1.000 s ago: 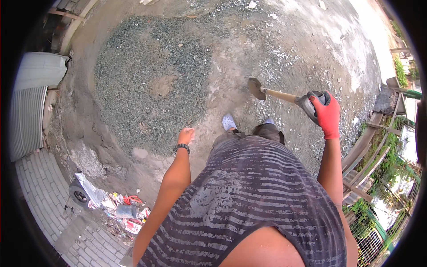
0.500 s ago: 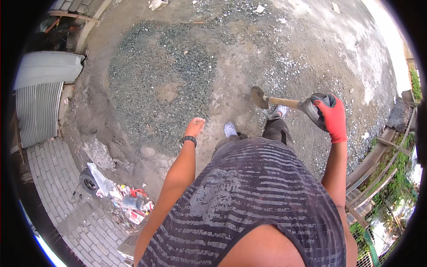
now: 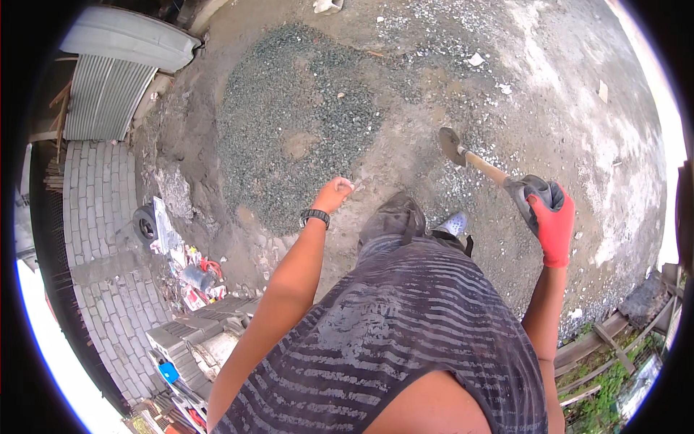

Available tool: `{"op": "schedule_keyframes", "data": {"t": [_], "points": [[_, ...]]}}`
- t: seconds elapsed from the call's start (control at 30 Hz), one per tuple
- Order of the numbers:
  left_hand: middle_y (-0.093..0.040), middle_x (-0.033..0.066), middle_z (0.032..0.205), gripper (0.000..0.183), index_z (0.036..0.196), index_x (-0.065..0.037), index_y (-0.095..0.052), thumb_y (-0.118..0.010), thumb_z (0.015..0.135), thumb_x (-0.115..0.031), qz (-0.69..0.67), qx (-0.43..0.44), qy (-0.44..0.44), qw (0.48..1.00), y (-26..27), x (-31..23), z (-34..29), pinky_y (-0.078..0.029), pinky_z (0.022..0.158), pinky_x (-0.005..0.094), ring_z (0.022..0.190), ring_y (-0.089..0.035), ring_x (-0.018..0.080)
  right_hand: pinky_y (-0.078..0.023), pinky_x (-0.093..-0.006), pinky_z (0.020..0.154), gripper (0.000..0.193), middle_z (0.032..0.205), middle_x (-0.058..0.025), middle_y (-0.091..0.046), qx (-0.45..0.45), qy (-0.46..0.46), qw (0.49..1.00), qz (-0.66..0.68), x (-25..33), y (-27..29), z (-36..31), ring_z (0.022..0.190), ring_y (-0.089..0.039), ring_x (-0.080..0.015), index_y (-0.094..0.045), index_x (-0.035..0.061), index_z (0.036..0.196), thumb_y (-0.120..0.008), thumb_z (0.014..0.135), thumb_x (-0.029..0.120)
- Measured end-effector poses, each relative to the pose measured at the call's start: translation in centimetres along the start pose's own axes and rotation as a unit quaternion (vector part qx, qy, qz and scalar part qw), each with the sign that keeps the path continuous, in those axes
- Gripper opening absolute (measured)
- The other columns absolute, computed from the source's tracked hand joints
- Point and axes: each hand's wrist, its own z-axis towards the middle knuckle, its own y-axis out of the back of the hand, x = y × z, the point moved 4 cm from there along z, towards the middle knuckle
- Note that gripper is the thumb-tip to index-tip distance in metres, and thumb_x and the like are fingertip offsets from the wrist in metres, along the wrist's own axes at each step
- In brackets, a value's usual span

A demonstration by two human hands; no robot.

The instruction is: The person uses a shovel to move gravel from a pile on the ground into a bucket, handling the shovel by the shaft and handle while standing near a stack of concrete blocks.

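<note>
My right hand [image 3: 553, 224], in a red and grey glove, is closed round the upper end of a shovel [image 3: 486, 168]. Its wooden shaft slants down and away to the left, ending in a dull metal blade above the ground. A grey piece sits against the gloved fingers; whether it is the shovel's grip or part of a glove, I cannot tell. My bare left hand [image 3: 333, 195], with a dark watch [image 3: 315, 215] on its wrist, hangs in front of me on the left. Its fingers are curled together, and a small pale bit shows at their tips.
Dark gravel [image 3: 289, 108] is spread ahead on the left. A tyre [image 3: 145, 225] and a heap of litter [image 3: 195, 278] lie at left, beside grey block paving [image 3: 97, 202]. Corrugated sheets [image 3: 108, 94] stand far left. Timber [image 3: 585, 343] and plants edge the right.
I have stepped, with a leg swung forward on the left and the other shoe now nearer my body. The ground has shifted in view. Both hands keep their closed shape.
</note>
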Motion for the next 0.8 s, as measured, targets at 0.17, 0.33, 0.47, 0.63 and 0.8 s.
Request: {"op": "schedule_keyframes", "data": {"t": [0.17, 0.33, 0.47, 0.63, 0.8], "points": [[-0.066, 0.0038, 0.085, 0.028, 0.103, -0.005, -0.064, -0.066, 0.086, -0.027, 0.117, -0.023, 0.013, 0.993, -2.5, 3.9, -0.5, -0.047, 0.067, 0.0282, 0.072, -0.06, 0.0121, -0.045, -0.0283, 0.062, 0.021, 0.07, -0.0016, -0.059, 0.092, 0.039, 0.989, -0.106, 0.9, -1.7, 5.7, 0.065, -0.051, -0.0091, -0.062, -0.0004, 0.087, -0.071, 0.074, 0.013], [-0.066, 0.0041, 0.082, 0.03, 0.097, -0.007, -0.064, -0.067, 0.083, -0.033, 0.118, 0.021, 0.124, 0.985, -3.8, 9.0, 1.4, -0.047, 0.06, 0.0307, 0.063, -0.058, 0.0132, -0.044, -0.0304, 0.061, 0.022, 0.066, -0.0063, -0.055, 0.13, 0.04, 0.977, -0.163, -0.7, -3.5, 11.9, 0.062, -0.049, -0.013, -0.059, 0.001, 0.084, -0.072, 0.071, 0.014], [-0.065, 0.003, 0.081, 0.031, 0.093, -0.007, -0.063, -0.067, 0.081, -0.035, 0.113, -0.004, 0.211, 0.971, -5.8, 8.2, 6.7, -0.046, 0.053, 0.0306, 0.06, -0.058, 0.0139, -0.044, -0.0301, 0.061, 0.021, 0.065, -0.0062, -0.053, 0.143, -0.031, 0.98, -0.133, -1.4, -3.3, 17.5, 0.062, -0.048, -0.0118, -0.058, 0.0007, 0.083, -0.071, 0.071, 0.012], [-0.063, 0.0033, 0.081, 0.036, 0.101, -0.007, -0.063, -0.067, 0.082, -0.038, 0.0, 0.062, 0.203, 0.977, -8.7, -3.7, 17.7, -0.047, 0.056, 0.0297, 0.066, -0.06, 0.0145, -0.043, -0.027, 0.056, 0.019, 0.066, -0.0015, -0.056, 0.18, -0.082, 0.974, -0.109, 2.1, -4.1, 25.3, 0.06, -0.05, -0.0075, -0.06, 0.0006, 0.084, -0.071, 0.073, 0.011], [-0.068, 0.0081, 0.095, 0.041, 0.11, -0.005, -0.061, -0.066, 0.087, -0.038, -0.038, 0.039, -0.024, 0.998, -9.7, -20.4, 31.4, -0.051, 0.075, 0.0316, 0.08, -0.063, 0.0162, -0.042, -0.0233, 0.053, 0.018, 0.07, -0.0007, -0.06, 0.199, -0.071, 0.975, -0.072, 6.5, -6.4, 33.1, 0.06, -0.053, -0.0066, -0.064, -0.0008, 0.091, -0.068, 0.077, 0.01]]}}
